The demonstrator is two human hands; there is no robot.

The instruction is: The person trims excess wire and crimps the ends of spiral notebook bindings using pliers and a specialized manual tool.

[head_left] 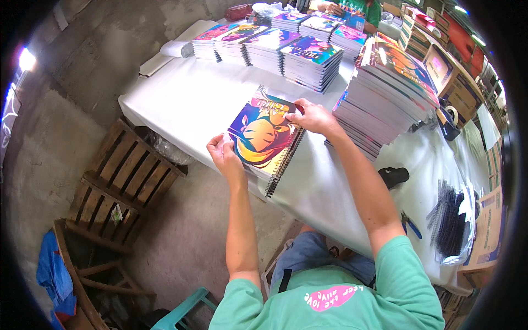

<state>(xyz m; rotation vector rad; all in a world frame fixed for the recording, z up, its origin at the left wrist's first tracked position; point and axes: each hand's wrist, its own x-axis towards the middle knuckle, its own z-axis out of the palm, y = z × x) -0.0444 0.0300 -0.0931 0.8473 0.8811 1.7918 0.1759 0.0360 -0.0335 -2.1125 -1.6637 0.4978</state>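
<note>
A spiral-bound notebook (263,135) with a colourful cartoon cover lies over the white-covered table in front of me. Its black coil runs down the right side, and the coil's near end sticks out past the cover. My left hand (224,155) grips the left edge, thumb on top. At the far right corner, my right hand (312,117) pinches the notebook by its edge. A short piece of coil also shows beyond the far edge; I cannot tell whether it belongs to this notebook.
Several stacks of bound notebooks (311,61) stand at the back. To the right rise tall piles of unbound booklets (379,99), a tape dispenser (448,124), blue-handled pliers (411,225), black coils (448,220) and cardboard boxes (489,231). A wooden bench (118,181) is at left. Another person (357,11) works at the far end.
</note>
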